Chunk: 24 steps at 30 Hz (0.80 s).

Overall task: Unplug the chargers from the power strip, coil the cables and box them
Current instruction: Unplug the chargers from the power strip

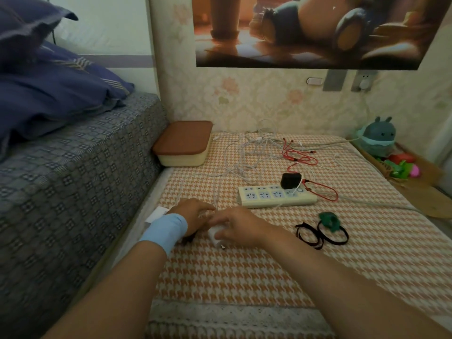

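A white charger [215, 234] lies on the checked cloth near the front, and my right hand [241, 227] grips it from the right. My left hand [195, 214], with a blue band on the wrist, rests just left of it, fingers curled around a thin white cable [215, 195]. The cream power strip [276, 195] lies behind my hands. A black charger [291, 181] with a red cable [322, 189] is plugged into its right end. Tangled white and red cables [264, 148] lie farther back. The cream box with a brown lid [183, 143], shut, stands at the back left.
Two black strap loops [318, 234] and a green tie [330, 220] lie right of my hands. A bed with a patterned cover [61, 179] borders the left side. A plush toy [378, 138] and small toys sit at the back right. A white card [156, 214] lies under my left wrist.
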Each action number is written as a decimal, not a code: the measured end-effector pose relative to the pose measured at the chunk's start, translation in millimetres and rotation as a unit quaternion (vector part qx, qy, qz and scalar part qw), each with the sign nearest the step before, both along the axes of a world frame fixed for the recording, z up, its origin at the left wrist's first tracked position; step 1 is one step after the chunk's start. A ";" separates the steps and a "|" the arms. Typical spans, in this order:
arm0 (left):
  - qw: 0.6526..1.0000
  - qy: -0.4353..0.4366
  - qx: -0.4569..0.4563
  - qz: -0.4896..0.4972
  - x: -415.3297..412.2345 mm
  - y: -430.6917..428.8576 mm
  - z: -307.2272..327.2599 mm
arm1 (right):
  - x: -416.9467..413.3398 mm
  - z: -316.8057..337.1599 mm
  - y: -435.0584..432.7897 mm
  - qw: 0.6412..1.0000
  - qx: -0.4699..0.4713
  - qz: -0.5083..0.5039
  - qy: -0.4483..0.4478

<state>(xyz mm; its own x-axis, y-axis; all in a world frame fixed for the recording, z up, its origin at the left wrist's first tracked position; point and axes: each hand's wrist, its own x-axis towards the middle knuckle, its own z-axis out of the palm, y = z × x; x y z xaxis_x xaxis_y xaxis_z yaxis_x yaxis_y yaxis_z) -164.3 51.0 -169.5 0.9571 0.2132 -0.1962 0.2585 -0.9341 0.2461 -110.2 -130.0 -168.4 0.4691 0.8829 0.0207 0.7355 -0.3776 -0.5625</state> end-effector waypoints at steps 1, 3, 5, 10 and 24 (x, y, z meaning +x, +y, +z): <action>1.000 -0.011 -0.007 0.003 2.1 -2.5 3.1 | 2.8 -2.1 2.2 0.999 -0.005 -0.014 -0.051; 0.999 -0.037 -0.006 0.013 6.4 -7.1 9.1 | 9.8 -1.5 2.5 0.985 -0.033 -0.084 -0.150; 0.997 -0.071 -0.018 0.026 8.5 -11.6 13.1 | 12.9 0.5 0.8 0.980 -0.059 -0.142 -0.128; 0.995 -0.068 -0.071 0.028 14.4 -23.3 12.1 | 5.1 -11.8 -0.8 0.996 -0.028 -0.081 0.022; 0.975 -0.164 -0.129 -0.082 95.2 -133.6 47.4 | 93.1 45.2 -96.0 0.850 -0.111 -0.509 -0.077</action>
<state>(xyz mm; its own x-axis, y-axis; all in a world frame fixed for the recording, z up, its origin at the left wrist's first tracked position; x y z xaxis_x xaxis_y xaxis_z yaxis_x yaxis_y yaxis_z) -69.1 -82.6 -122.1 0.9945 0.0364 0.0985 -0.0206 -0.8522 0.5227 -17.1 -226.0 -123.2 0.9992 0.0123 0.0378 0.0237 -0.9469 -0.3206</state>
